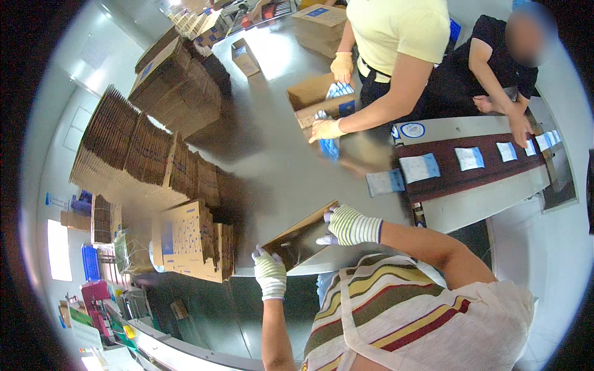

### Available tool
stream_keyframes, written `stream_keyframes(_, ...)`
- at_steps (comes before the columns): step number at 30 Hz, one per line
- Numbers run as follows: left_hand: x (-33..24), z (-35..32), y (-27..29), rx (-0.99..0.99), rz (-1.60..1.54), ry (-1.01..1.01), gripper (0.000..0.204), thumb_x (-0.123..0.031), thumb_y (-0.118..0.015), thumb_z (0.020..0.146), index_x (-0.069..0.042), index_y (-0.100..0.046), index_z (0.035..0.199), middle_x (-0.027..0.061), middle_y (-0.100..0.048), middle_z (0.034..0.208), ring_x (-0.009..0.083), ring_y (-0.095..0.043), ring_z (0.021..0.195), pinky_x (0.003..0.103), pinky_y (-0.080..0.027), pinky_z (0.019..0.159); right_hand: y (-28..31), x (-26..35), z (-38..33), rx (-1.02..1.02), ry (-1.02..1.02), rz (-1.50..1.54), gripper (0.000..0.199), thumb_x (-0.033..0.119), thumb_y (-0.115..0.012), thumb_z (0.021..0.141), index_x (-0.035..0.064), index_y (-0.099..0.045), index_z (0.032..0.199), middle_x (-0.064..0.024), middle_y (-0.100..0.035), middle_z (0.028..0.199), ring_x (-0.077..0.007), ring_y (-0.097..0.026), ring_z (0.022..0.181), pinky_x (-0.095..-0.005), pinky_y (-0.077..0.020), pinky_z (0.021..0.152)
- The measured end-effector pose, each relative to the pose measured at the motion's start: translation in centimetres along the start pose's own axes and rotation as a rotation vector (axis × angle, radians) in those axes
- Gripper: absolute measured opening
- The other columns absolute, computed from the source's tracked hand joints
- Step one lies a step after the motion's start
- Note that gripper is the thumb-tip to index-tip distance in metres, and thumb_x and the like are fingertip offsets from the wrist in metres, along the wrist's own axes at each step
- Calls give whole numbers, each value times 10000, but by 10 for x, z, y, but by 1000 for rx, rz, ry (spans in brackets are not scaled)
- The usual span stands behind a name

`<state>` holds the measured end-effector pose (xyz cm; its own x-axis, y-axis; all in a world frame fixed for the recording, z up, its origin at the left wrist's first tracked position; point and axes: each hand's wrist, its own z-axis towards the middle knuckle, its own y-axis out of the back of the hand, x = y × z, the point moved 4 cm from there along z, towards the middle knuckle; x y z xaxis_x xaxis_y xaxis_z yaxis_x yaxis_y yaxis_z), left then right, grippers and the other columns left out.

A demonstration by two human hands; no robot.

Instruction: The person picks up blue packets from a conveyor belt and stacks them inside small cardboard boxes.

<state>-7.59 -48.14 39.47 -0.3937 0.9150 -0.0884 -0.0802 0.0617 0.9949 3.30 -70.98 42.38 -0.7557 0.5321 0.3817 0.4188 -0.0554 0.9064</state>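
Carton (299, 238) interior in shadow

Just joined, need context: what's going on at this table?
A person in striped gloves holds a flat cardboard box at the steel table's near edge, left hand at its lower corner, right hand at its top. Opposite, a co-worker in a yellow shirt loads blue-and-white packets into an open box. More packets ride a conveyor belt.
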Motion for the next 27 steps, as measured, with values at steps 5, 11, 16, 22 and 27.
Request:
stream_keyframes(5,-51,-28,28,24,-20,-238,496,-355,-543,867,85,-537,1096,274,-604,956,409,-591,865,459,-491,771,-19,-12,13,39,17,9,679,520,-307,923,-65,-652,909,-262,-545,1164,-409,-493,1127,-449,-350,1016)
stream_keyframes(11,-58,14,-10,392,109,-260,627,-503,-296,932,-70,-653,651,173,-632,645,319,-637,676,434,-500,668,-14,-13,26,-89,4,68,552,440,-361,922,-31,-648,907,-261,-608,1017,-393,-584,951,-471,-431,900)
stream_keyframes(16,-79,41,-24,95,-94,-336,477,-370,-330,946,-41,-657,837,193,-647,730,328,-643,716,430,-511,679,-49,-13,50,-289,3,-251,318,311,-448,890,53,-622,957,-142,-599,1020,-295,-548,955,-430,-446,852)
stream_keyframes(22,-96,-2,-21,150,-26,-620,632,-369,-671,753,-4,-443,1216,195,-579,984,324,-582,913,455,-475,768,-39,-7,42,-363,-1,-253,239,247,-503,853,79,-611,984,-93,-589,1009,-248,-525,954,-409,-447,862)
stream_keyframes(27,-94,-4,-43,443,47,-462,597,-315,-685,727,-15,-450,1187,202,-603,1022,344,-604,939,441,-485,779,-37,-8,34,-409,63,-8,305,282,-561,844,58,-596,1048,-138,-590,1061,-317,-533,998,-431,-429,901)
